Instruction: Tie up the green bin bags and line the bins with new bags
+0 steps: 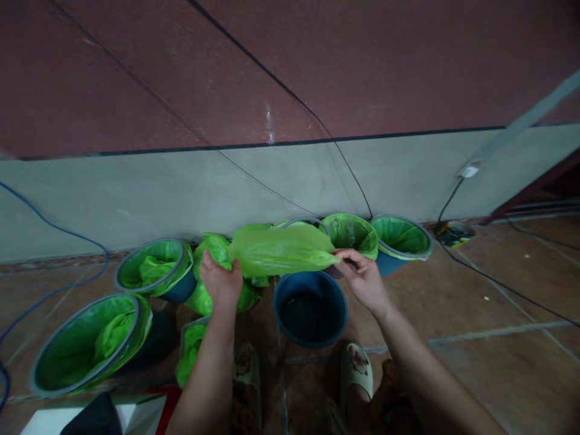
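Note:
A light green plastic bag (281, 249) is stretched sideways between my hands, above an unlined dark blue bucket (310, 343). My right hand (365, 283) pinches the bag's gathered right corner between thumb and fingertips. At the bag's left end is my left hand (222, 279), its thumb against the edge; the bag stays level there, though part of the grip is hidden. Behind my left hand lies a heap of crumpled green plastic (197, 299). The dark blue bucket stands upright on the floor, just in front of my feet.
Green-lined bins stand at the left (86, 344), farther back (154, 266), and along the wall to the right (351, 232) (403, 235). A small green-filled container (190, 350) sits beside my left forearm. A blue cable (63, 229) and black cable (512, 287) cross the tiled floor.

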{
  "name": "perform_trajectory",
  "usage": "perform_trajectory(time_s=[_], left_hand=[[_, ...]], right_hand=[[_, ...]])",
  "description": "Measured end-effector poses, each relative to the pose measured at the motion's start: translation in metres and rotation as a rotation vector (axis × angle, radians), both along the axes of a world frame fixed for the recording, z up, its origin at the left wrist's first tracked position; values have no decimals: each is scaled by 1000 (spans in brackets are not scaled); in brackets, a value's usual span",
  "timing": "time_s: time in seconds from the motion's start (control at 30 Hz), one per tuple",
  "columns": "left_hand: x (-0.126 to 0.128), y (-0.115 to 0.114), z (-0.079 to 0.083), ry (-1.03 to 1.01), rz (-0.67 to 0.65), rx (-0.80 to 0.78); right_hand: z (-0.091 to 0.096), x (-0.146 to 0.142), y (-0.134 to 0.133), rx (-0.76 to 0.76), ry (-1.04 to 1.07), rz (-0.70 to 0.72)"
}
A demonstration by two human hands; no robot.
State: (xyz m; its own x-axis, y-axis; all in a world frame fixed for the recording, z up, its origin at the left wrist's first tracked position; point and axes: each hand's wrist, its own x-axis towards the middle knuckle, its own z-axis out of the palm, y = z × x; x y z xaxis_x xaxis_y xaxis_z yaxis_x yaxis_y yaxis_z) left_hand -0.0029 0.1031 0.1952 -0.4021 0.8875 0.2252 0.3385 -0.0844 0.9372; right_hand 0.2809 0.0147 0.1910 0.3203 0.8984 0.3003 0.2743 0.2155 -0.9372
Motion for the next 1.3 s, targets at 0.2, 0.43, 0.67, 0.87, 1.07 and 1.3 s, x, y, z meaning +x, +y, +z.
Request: perform_trajectory(time_s=[0.2,0.43,0.67,0.87,1.07,1.3], left_hand=[[60,-37,4,383,-579,283],[80,-42,-4,106,-727,150],[94,-43,-16,-182,-796,-81],[92,-32,-25,-174,-652,-84],[88,-38,-18,104,-687,-27],[95,-53,-12,273,-719,43]], right_hand=[[-3,-22,-4,-9,-306,64],[3,-42,-10,29,-547,205],[-10,-59,-13,66,-723,270],[-4,-65,-17,66,-588,306],[9,-56,-14,189,-444,-44],[1,-42,-6,21,-817,49]])
